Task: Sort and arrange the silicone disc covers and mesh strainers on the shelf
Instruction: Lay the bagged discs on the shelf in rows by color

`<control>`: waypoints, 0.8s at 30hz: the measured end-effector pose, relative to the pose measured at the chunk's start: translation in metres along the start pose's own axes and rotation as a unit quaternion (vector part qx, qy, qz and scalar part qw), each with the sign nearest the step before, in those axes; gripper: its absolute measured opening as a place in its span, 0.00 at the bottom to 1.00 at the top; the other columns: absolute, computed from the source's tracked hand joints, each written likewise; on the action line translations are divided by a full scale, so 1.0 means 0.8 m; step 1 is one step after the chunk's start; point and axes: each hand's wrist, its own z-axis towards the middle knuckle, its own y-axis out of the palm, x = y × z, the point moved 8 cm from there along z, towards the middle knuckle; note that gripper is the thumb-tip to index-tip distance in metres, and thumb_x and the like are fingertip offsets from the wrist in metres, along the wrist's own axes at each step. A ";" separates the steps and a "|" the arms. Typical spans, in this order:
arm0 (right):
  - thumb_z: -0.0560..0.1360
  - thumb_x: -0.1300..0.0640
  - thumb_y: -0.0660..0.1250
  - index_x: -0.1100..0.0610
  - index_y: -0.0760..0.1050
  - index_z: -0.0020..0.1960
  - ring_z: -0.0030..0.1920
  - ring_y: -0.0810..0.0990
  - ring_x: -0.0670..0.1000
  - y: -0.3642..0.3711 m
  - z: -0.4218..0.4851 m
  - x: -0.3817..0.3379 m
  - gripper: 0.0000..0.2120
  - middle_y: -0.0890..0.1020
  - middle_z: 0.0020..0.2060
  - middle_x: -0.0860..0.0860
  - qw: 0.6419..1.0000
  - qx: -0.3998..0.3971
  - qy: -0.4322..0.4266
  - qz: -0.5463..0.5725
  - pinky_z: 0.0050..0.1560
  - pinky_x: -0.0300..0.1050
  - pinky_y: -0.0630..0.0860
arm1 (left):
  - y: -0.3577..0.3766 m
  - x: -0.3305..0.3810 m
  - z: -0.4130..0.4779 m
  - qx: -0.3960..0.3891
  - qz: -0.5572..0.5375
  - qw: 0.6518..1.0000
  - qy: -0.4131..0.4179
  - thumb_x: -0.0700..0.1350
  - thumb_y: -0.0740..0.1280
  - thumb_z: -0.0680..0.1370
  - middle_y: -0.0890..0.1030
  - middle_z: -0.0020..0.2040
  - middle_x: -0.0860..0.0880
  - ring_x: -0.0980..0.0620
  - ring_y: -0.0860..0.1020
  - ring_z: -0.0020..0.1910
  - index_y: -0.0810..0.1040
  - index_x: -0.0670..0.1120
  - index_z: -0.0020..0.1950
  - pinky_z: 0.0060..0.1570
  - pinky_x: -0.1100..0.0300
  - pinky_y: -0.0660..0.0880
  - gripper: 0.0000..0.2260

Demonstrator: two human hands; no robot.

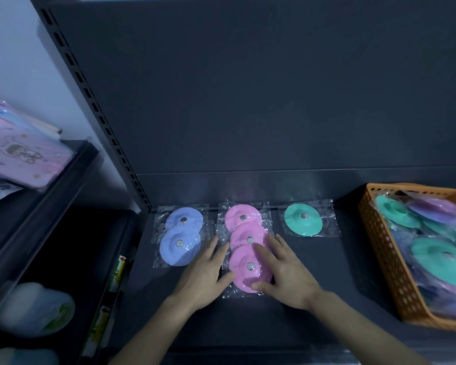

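On the dark shelf (pixel 327 272) lie bagged silicone disc covers in rows by colour. Two blue discs (pixel 181 248) overlap at the left. Three pink discs overlap in the middle, the nearest pink disc (pixel 248 270) lying between my hands. One teal disc (pixel 302 219) lies alone to the right. My left hand (pixel 206 275) rests flat with straight fingers against the left edge of the nearest pink disc. My right hand (pixel 284 270) lies flat on its right side, fingers spread over the pink stack, thumb at its front edge.
An orange plastic basket (pixel 379 248) at the right holds several more bagged teal and purple discs. The shelf's back panel rises behind the rows. A slotted upright (pixel 111 138) stands at the left, with pink packaged goods (pixel 24 159) on the neighbouring shelf.
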 end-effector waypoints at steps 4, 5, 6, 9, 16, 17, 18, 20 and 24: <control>0.69 0.28 0.58 0.47 0.44 0.77 0.75 0.32 0.51 0.013 -0.006 -0.001 0.45 0.39 0.77 0.52 1.000 0.001 0.001 -0.020 0.76 0.49 0.42 | 0.004 -0.004 0.002 -0.007 -0.017 1.000 -0.021 0.59 0.58 0.79 0.49 0.78 0.48 0.52 0.50 0.77 0.48 0.48 0.78 0.73 0.58 0.52 0.33; 0.69 0.28 0.57 0.47 0.44 0.77 0.75 0.32 0.52 0.015 -0.005 -0.001 0.45 0.39 0.77 0.52 1.000 0.000 0.002 -0.027 0.76 0.49 0.41 | 0.003 -0.004 0.003 -0.004 -0.024 0.999 -0.025 0.58 0.58 0.79 0.51 0.78 0.48 0.52 0.51 0.76 0.48 0.47 0.78 0.72 0.59 0.53 0.32; 0.70 0.28 0.57 0.47 0.43 0.77 0.75 0.31 0.52 0.016 -0.004 -0.002 0.45 0.38 0.77 0.52 0.999 -0.002 0.004 -0.032 0.76 0.50 0.40 | 0.001 -0.004 0.004 -0.001 -0.033 0.999 -0.030 0.57 0.58 0.79 0.52 0.78 0.48 0.51 0.54 0.76 0.49 0.47 0.78 0.71 0.59 0.55 0.31; 0.70 0.29 0.57 0.46 0.41 0.77 0.75 0.32 0.53 0.017 -0.001 -0.002 0.45 0.37 0.77 0.52 0.999 -0.014 0.005 -0.039 0.76 0.52 0.39 | -0.001 -0.001 0.006 0.005 -0.051 0.998 -0.044 0.55 0.58 0.80 0.56 0.77 0.48 0.51 0.57 0.75 0.51 0.47 0.77 0.70 0.58 0.58 0.30; 0.72 0.31 0.58 0.44 0.45 0.77 0.76 0.35 0.55 -0.004 -0.007 -0.002 0.41 0.41 0.77 0.52 1.000 0.000 -0.017 -0.001 0.76 0.52 0.40 | -0.010 0.007 0.000 0.038 -0.047 0.996 -0.067 0.52 0.60 0.79 0.55 0.77 0.47 0.51 0.55 0.75 0.52 0.45 0.77 0.71 0.60 0.55 0.30; 0.73 0.32 0.59 0.45 0.48 0.77 0.76 0.37 0.55 -0.015 -0.010 0.000 0.39 0.44 0.77 0.53 0.999 0.021 -0.021 0.018 0.76 0.51 0.41 | -0.016 0.011 0.000 0.056 -0.042 0.995 -0.064 0.53 0.61 0.79 0.55 0.77 0.46 0.51 0.55 0.75 0.53 0.45 0.77 0.71 0.61 0.54 0.30; 0.73 0.35 0.60 0.46 0.52 0.76 0.77 0.40 0.56 -0.026 -0.013 0.003 0.37 0.48 0.77 0.54 0.998 0.043 -0.021 0.035 0.76 0.50 0.43 | -0.022 0.016 0.000 0.075 -0.032 0.995 -0.057 0.53 0.61 0.79 0.56 0.77 0.46 0.51 0.55 0.75 0.55 0.45 0.76 0.71 0.62 0.52 0.30; 0.75 0.40 0.62 0.52 0.62 0.74 0.77 0.45 0.57 -0.046 -0.020 0.014 0.31 0.54 0.76 0.57 0.995 0.078 -0.005 0.059 0.75 0.47 0.46 | -0.031 0.032 0.001 0.098 -0.011 0.995 -0.033 0.52 0.63 0.78 0.59 0.76 0.47 0.52 0.56 0.75 0.59 0.45 0.75 0.69 0.65 0.51 0.29; 0.77 0.48 0.64 0.58 0.68 0.69 0.75 0.54 0.57 -0.073 -0.032 0.041 0.24 0.61 0.73 0.58 0.994 0.098 0.027 0.049 0.75 0.46 0.52 | -0.040 0.072 0.005 0.118 -0.006 0.993 0.005 0.49 0.66 0.76 0.62 0.74 0.49 0.52 0.61 0.72 0.65 0.46 0.72 0.68 0.64 0.57 0.26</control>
